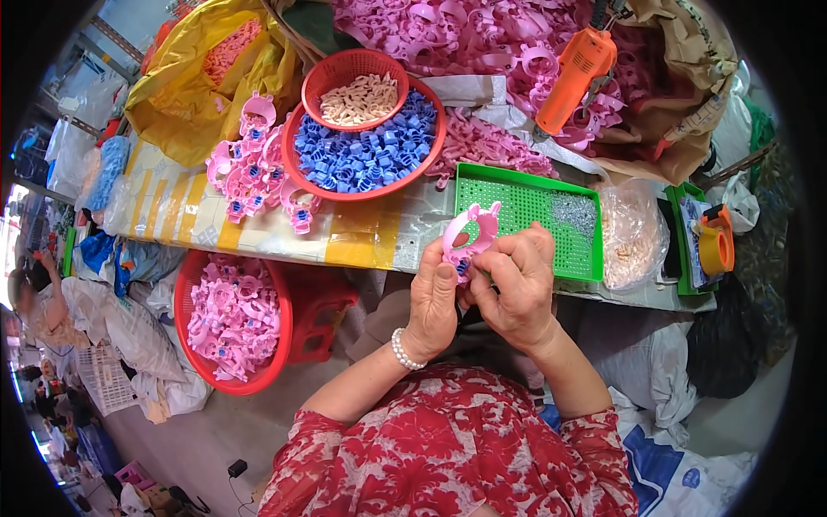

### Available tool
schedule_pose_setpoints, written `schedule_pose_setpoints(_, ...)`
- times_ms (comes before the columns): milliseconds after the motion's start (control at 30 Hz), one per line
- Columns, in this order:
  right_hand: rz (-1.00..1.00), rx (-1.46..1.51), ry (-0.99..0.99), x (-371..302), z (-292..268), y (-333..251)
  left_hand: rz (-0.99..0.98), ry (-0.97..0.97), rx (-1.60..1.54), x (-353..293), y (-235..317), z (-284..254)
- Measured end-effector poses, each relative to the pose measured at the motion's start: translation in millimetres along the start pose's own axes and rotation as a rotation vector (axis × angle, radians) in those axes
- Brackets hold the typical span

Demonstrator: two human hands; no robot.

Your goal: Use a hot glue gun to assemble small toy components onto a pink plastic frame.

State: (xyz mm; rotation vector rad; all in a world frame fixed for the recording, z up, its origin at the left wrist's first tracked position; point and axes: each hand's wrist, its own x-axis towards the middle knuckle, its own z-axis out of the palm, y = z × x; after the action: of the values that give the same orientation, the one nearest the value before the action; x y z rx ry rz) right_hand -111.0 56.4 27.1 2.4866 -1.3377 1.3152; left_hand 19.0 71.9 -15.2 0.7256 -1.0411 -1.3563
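Observation:
Both my hands meet over the table's front edge, around one pink plastic part [472,231] with a curved, ring-like body and a small blue piece [463,266] at its lower end. My left hand [430,302], with a beaded bracelet on its wrist, grips the part from the left. The fingers of my right hand [519,289] are pinched together at the blue piece; anything smaller between them is hidden. Just beyond lies a green perforated tray [491,185] with small silvery pieces [573,214] at its right end.
A red basket [293,172] of blue parts [366,142] bears a smaller basket [310,84] of cream pieces. Pink parts are heaped behind, beneath a hanging orange electric screwdriver [575,77]. Left below stands a red basin [284,345] of pink-and-blue parts; tape rolls [713,246] sit right.

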Motion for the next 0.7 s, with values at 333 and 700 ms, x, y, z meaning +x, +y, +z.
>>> schedule_pose_setpoints(333,-0.099,-0.049,-0.155,12.2,-9.9,4.8,-0.109,-0.006,-0.020,3.1,-2.0,-6.6)
schedule_pose_setpoints(700,0.516,0.542,-0.124,12.9,-5.5,5.8,-0.171,-0.021,-0.139,9.8,14.0,-9.3)
